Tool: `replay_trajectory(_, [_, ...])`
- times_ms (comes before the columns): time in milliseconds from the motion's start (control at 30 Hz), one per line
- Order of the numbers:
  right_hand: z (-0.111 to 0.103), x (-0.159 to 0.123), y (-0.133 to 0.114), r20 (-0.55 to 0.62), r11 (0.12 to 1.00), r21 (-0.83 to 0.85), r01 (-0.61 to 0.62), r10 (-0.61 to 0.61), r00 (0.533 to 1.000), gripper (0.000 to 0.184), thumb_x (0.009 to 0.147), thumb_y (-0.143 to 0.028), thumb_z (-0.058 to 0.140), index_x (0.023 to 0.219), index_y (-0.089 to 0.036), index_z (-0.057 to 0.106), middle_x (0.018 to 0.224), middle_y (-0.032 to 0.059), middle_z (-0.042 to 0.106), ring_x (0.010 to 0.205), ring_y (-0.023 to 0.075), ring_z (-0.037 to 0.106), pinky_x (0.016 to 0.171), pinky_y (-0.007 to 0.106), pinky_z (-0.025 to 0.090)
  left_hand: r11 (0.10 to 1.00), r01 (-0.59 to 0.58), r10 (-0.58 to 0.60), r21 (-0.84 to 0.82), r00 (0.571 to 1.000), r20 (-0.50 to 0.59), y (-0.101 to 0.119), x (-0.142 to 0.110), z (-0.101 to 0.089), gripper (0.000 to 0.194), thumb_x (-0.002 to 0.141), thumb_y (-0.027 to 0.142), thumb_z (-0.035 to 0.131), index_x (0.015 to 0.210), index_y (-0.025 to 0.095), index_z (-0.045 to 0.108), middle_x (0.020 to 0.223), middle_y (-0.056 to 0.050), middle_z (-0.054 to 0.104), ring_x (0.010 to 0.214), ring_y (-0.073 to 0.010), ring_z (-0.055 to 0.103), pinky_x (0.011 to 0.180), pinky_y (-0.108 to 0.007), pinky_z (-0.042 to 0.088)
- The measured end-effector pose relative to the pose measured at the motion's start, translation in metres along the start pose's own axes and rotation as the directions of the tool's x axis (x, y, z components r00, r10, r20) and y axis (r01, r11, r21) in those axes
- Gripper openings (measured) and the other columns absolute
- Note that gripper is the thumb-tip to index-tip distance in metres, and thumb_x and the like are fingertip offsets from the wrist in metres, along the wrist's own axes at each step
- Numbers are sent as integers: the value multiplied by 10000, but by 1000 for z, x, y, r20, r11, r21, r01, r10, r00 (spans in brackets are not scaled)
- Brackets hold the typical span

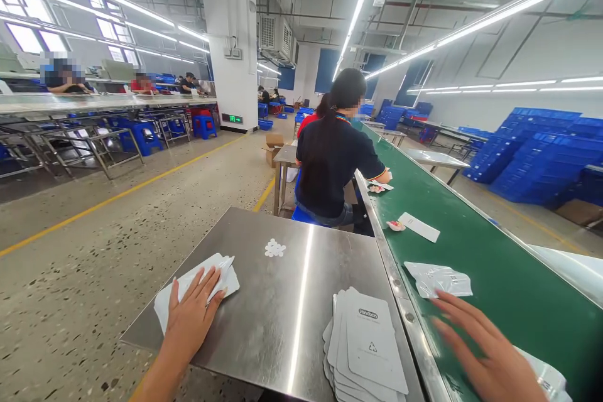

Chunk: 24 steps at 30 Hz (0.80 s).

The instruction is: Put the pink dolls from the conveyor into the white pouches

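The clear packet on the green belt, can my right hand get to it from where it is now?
Probably yes. The right hand is open over the green belt, its fingertips just short of the clear packet, and nothing lies between them. The left hand rests on other packets at the steel table's far corner.

Counts at the bench

Two hands showed; one card stack [365, 345], one pouch pile [198, 289], one sticker cluster [275, 248], one co-worker [332, 151] at twelve o'clock.
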State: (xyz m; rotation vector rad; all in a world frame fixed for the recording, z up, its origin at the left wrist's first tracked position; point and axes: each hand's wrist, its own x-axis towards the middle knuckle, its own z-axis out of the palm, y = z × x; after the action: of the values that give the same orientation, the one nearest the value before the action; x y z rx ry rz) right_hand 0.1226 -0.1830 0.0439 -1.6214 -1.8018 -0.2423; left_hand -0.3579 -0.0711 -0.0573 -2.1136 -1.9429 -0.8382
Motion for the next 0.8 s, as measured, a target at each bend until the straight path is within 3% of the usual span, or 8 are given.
replay_trajectory(133, [50,39,-93,75,941,189,280,-298,951,294,901,-289,442,1190,-288,496,1241,57,520,1111,209,513,911,369,466,963,-160,146,-216,986,-79,17,1,-32,435,859,395,393,1267,279,491,1269,-14,562,1268,-241,394,1117,-450,35])
replay_trajectory(200, [70,52,-137,61,871,264,415,-444,894,354,904,-289,445,1254,-239,438,1274,93,488,1149,212,468,939,376,429,897,-183,209,-402,978,20,35,-5,-51,426,822,409,464,1233,316,528,1253,7,575,1248,-250,420,1110,-416,141])
replay_trajectory(333, [95,57,-189,237,752,352,557,-647,725,232,886,-358,495,1030,-194,574,951,61,630,889,177,560,787,303,452,684,155,230,-713,882,412,67,-27,-70,431,723,478,582,1110,295,638,1112,-29,668,1080,-307,546,923,-361,422])
replay_trajectory(500, [133,70,-191,436,759,469,452,-644,629,192,866,-358,530,803,-202,622,756,-21,636,720,114,568,638,204,420,357,566,58,-743,780,623,75,-43,-37,493,528,579,710,784,159,704,777,-61,708,782,-282,612,712,-332,491])
replay_trajectory(567, [159,87,-182,471,774,527,350,-609,638,223,899,-369,476,905,-217,638,864,-19,658,809,109,585,710,196,435,175,690,-127,-702,723,679,74,-45,-18,497,519,592,717,735,145,680,728,-62,701,754,-269,620,693,-333,493])
replay_trajectory(667, [200,108,-165,458,901,339,271,-410,789,347,932,-381,391,1175,-196,555,1260,74,522,1149,195,458,948,336,370,-172,739,-277,-651,598,752,72,-46,-2,592,465,550,774,879,144,654,797,-82,714,799,-286,643,708,-356,510])
replay_trajectory(733, [219,108,-155,444,952,149,269,-307,842,447,906,-442,420,1255,-173,496,1407,106,345,1278,280,292,1029,478,248,-306,725,-301,-617,541,785,68,-45,1,581,495,475,797,946,147,633,838,-97,718,835,-297,654,732,-380,522])
replay_trajectory(800, [226,96,-146,466,945,71,320,-315,826,508,886,-504,418,1277,-184,476,1440,84,285,1307,313,220,1042,547,168,-372,712,-332,-596,497,801,61,-43,-1,488,587,386,776,989,161,617,899,-99,716,895,-294,652,785,-399,523])
